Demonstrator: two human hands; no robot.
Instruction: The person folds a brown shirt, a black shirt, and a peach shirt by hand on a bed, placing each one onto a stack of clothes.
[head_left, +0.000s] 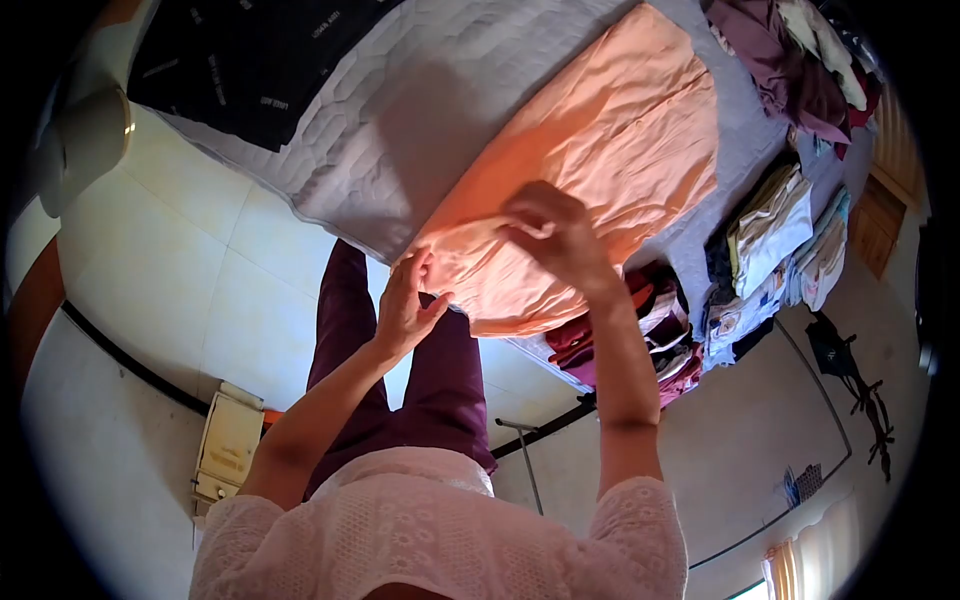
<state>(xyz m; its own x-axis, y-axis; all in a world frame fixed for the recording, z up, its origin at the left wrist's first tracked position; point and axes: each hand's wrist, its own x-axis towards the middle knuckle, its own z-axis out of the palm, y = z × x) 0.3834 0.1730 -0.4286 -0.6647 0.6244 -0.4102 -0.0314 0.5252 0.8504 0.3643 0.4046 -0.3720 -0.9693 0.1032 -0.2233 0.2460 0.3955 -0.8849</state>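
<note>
A wrinkled orange cloth (610, 150) lies spread over the bed, its near end reaching the mattress edge. My left hand (405, 310) is at the cloth's near left corner, with the thumb apart from the fingers and the fingertips against the fabric. Above the near part of the cloth is my right hand (560, 235), slightly blurred, its fingers curled in toward the thumb. Whatever may be between those fingers is hidden.
The quilted grey mattress (370, 130) carries a black printed cloth (250, 70) at far left. Folded clothes (770, 235) and a loose maroon garment heap (790, 70) lie at right. Beside the bed are a white chair (95, 140) and a cream cabinet (230, 440).
</note>
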